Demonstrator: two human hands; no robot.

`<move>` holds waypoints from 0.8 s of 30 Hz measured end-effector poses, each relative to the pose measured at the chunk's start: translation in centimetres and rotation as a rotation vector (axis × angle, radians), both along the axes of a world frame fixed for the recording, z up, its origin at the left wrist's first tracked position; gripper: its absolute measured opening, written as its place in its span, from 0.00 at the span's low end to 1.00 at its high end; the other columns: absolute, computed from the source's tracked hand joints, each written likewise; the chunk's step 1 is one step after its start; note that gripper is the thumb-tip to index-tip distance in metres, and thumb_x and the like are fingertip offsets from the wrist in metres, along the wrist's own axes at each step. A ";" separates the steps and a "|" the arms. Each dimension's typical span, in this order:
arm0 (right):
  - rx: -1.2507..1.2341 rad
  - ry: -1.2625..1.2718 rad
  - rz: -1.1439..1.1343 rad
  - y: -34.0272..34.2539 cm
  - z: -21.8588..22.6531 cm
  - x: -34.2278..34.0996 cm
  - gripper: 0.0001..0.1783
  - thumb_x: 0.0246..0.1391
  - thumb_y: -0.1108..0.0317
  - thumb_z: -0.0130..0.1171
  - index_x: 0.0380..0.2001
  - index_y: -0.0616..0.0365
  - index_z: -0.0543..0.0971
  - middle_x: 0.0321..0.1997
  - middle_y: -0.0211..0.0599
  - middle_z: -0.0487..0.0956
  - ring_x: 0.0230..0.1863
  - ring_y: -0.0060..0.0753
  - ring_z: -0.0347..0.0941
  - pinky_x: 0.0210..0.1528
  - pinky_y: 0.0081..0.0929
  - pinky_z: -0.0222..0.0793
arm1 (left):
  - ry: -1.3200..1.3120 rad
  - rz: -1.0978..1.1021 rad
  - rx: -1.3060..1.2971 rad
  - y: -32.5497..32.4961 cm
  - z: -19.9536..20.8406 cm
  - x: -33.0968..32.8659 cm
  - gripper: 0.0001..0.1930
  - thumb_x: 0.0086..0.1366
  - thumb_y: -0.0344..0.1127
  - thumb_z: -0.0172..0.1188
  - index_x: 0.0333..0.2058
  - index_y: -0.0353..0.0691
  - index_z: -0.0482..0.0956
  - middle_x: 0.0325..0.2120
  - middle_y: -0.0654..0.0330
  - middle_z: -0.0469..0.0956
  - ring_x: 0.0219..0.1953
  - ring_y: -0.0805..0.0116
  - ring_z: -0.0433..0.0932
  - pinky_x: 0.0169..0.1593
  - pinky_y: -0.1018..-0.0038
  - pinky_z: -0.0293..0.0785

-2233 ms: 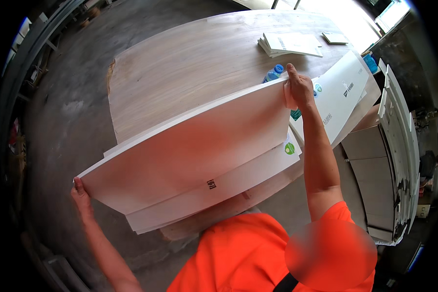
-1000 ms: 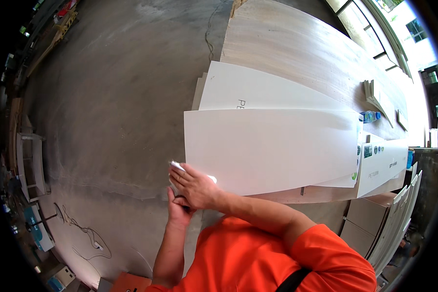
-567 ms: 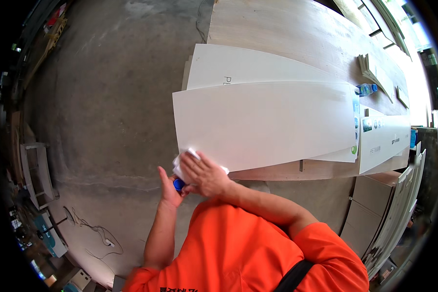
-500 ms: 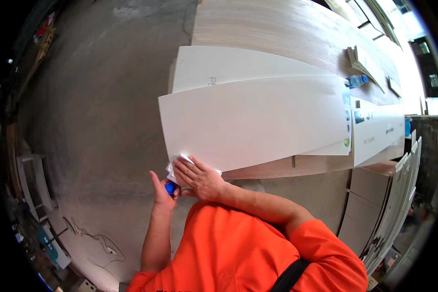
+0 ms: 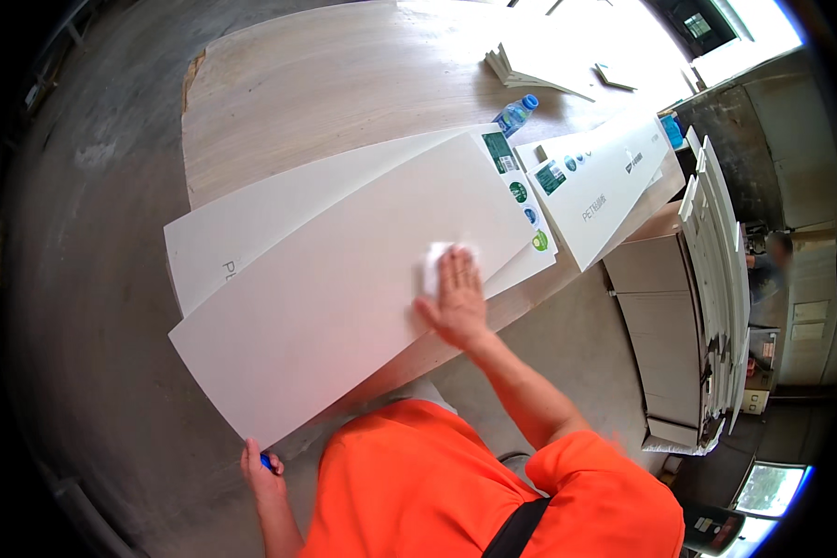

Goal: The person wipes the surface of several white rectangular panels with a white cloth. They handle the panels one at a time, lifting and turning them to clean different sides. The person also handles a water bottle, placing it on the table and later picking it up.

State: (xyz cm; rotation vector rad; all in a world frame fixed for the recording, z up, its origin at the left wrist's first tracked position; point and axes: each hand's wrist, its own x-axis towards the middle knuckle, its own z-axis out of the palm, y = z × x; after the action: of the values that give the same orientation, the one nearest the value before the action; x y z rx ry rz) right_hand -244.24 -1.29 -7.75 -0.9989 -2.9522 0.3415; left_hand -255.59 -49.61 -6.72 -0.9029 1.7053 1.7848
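A long white panel (image 5: 344, 288) lies slantwise on the stacked panels, its near left corner jutting past the table edge. My right hand (image 5: 460, 302) rests palm down near its right part, fingers outstretched over a folded white wiping cloth (image 5: 434, 265) pressed to the surface; the hand is slightly blurred. At the near left corner, my left hand (image 5: 263, 474) is closed round a small blue object (image 5: 267, 461), its fingertips at the panel's corner. Most of that object is hidden in the hand. Beneath the top panel, another white panel (image 5: 195, 256) shows, with printed labels at its right end.
The wooden table (image 5: 288, 102) bears a clear bottle (image 5: 514, 115) with a blue cap, another printed white panel (image 5: 604, 186) and a small pile of white strips (image 5: 530, 79). Upright boards (image 5: 716, 288) stand at the right. A person (image 5: 770, 270) is farther back.
My right hand has moved from the panel's near left corner toward its right end with the cloth. My left hand stays by that corner, now touching it. The view has turned rightward.
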 end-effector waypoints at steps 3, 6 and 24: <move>-0.112 0.033 0.556 -6.5 2.4 -3.3 0.60 0.61 0.22 0.38 0.76 0.66 0.51 0.83 0.50 0.45 0.84 0.48 0.35 0.82 0.44 0.29 | -0.014 -0.007 -0.049 0.1 0.4 0.0 0.15 0.74 0.49 0.59 0.43 0.43 0.75 0.23 0.66 0.70 0.15 0.77 0.67 0.15 0.78 0.58; -0.059 -0.024 0.332 3.7 1.9 -9.5 0.59 0.62 0.23 0.39 0.76 0.65 0.52 0.83 0.49 0.46 0.84 0.47 0.36 0.82 0.44 0.29 | -0.007 -0.038 -0.082 -0.4 0.1 -0.3 0.15 0.75 0.50 0.58 0.44 0.43 0.74 0.25 0.66 0.71 0.16 0.77 0.66 0.15 0.78 0.58; -0.005 -0.110 -0.339 20.1 1.9 -1.0 0.59 0.61 0.24 0.44 0.76 0.65 0.49 0.82 0.52 0.48 0.83 0.49 0.37 0.81 0.43 0.34 | -0.068 -0.109 -0.312 2.1 1.7 -2.1 0.14 0.74 0.46 0.55 0.32 0.45 0.74 0.20 0.65 0.68 0.18 0.72 0.65 0.20 0.71 0.61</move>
State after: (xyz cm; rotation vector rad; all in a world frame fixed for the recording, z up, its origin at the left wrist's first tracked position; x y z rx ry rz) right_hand -245.27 18.80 -5.89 -1.5323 -2.7971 0.2937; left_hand -257.72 -47.48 -4.98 -0.9647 1.9822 1.4250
